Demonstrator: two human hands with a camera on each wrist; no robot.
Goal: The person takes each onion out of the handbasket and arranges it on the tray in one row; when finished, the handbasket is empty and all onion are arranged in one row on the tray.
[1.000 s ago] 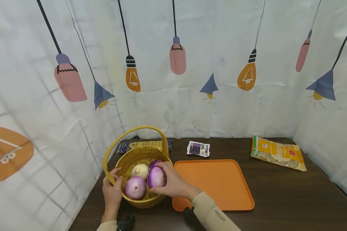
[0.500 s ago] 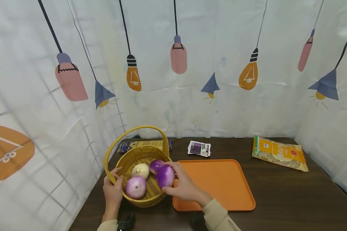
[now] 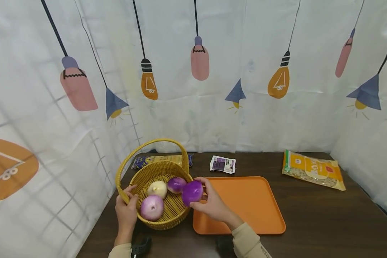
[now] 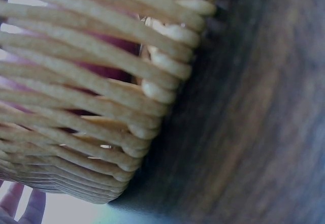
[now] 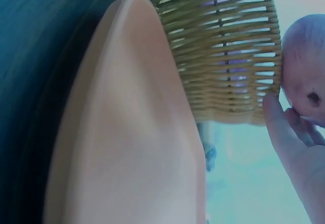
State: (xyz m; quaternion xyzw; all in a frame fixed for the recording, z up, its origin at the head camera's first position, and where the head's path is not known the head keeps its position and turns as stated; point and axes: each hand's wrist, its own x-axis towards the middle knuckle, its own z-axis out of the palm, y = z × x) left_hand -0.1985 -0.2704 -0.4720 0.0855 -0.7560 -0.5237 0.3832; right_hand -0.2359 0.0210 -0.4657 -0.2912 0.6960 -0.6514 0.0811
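Note:
A yellow woven basket (image 3: 162, 225) with a tall arched handle stands on the dark table. My left hand (image 3: 126, 208) grips its left rim beside the foot of the handle; in the left wrist view a few of its fingertips (image 4: 34, 206) show past the weave. My right hand (image 3: 214, 204) holds a purple onion (image 3: 192, 192) between thumb and fingers at the basket's right rim. From the right wrist this onion (image 5: 307, 66) appears just above the rim. Inside the basket lie a pale purple onion (image 3: 152, 208), a whitish onion (image 3: 157, 189) and a darker purple onion (image 3: 176, 185).
An orange tray (image 3: 245, 204) lies right of the basket, partly behind my right hand. At the back are a small white-and-purple packet (image 3: 223, 164) and a blue-and-yellow package (image 3: 145, 161) behind the basket. A yellow bag (image 3: 313, 170) rests at the far right. A printed curtain (image 3: 174, 122) encloses the table.
My right hand has lifted the purple onion from among the others and moved it rightward to the basket's right rim. The left hand has stayed on the basket.

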